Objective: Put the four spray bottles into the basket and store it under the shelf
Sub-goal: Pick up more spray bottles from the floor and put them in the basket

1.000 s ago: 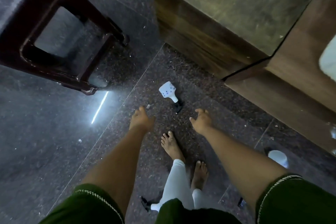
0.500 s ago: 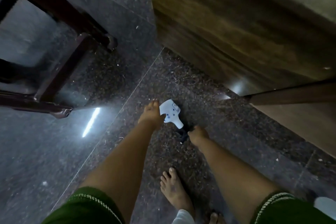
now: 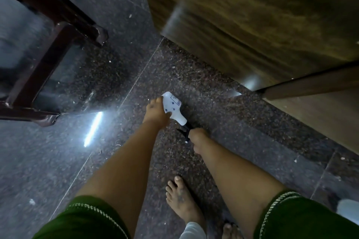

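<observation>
A white spray bottle (image 3: 173, 108) with a black trigger head lies on its side on the dark granite floor. My left hand (image 3: 155, 112) rests on the bottle's white body, fingers curled over its left side. My right hand (image 3: 198, 137) is closed around the black trigger head at the bottle's near end. A second white bottle (image 3: 348, 209) shows partly at the lower right edge, cut off by my sleeve. No basket is in view.
A dark wooden stool (image 3: 48, 48) stands on the floor at the left. A wooden cabinet (image 3: 252, 25) fills the upper right, its base close behind the bottle. My bare feet (image 3: 180, 200) stand just below my hands.
Both hands have reached down and forward from above the floor onto the bottle. The left hand now lies on its body and the right has closed on its trigger head.
</observation>
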The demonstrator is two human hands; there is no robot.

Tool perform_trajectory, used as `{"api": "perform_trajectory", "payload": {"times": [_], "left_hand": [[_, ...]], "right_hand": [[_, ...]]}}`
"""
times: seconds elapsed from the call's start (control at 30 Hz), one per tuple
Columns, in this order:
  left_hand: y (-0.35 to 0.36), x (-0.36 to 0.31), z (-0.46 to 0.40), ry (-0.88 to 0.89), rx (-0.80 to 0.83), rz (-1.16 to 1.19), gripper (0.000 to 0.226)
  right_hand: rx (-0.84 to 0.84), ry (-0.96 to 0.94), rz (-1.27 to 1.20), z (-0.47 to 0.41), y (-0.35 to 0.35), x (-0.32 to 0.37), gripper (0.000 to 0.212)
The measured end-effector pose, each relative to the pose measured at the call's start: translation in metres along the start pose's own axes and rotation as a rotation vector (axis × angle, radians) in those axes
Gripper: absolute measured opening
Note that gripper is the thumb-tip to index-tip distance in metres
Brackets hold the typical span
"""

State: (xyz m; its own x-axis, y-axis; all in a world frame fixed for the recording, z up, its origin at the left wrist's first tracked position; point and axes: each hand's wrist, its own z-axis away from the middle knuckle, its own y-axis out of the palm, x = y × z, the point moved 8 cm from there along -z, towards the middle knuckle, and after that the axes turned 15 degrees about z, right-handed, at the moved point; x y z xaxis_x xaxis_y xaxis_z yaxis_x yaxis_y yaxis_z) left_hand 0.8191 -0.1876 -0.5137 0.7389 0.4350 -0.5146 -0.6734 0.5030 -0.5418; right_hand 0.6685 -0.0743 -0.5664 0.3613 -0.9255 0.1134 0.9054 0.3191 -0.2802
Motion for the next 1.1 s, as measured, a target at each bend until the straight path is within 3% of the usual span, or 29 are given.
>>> {"api": "perform_trajectory", "payload": {"times": [0.27,0.43,0.53,0.73,0.93,1.1], "left_hand": [[-0.085,-0.051,0.072,-0.066,-0.316,0.244,0.074],[-0.126,-0.091,0.168,-0.173,-0.384,0.471,0.075],[-0.147,-0.13,0.233,-0.196,-0.412,0.537,0.073],[-0.172,-0.232,0.351,-0.119,-0.384,0.611,0.072],[-0.184,-0.331,0.421,0.004,-0.333,0.44,0.082],[-0.168,-0.407,0.442,0.101,-0.134,0.4,0.078]], "right_hand": [[-0.159,-0.196,-0.132,0.1,-0.063,0.052,0.037],[-0.28,-0.297,-0.141,0.212,-0.133,0.063,0.036],[-0.355,-0.412,-0.02,0.293,-0.181,0.068,0.038],[-0.543,-0.571,0.095,0.436,-0.277,0.058,0.038],[-0.579,-0.6,-0.106,0.525,-0.357,0.03,0.033],[-0.662,-0.577,-0.302,0.583,-0.435,-0.012,0.029]]}}
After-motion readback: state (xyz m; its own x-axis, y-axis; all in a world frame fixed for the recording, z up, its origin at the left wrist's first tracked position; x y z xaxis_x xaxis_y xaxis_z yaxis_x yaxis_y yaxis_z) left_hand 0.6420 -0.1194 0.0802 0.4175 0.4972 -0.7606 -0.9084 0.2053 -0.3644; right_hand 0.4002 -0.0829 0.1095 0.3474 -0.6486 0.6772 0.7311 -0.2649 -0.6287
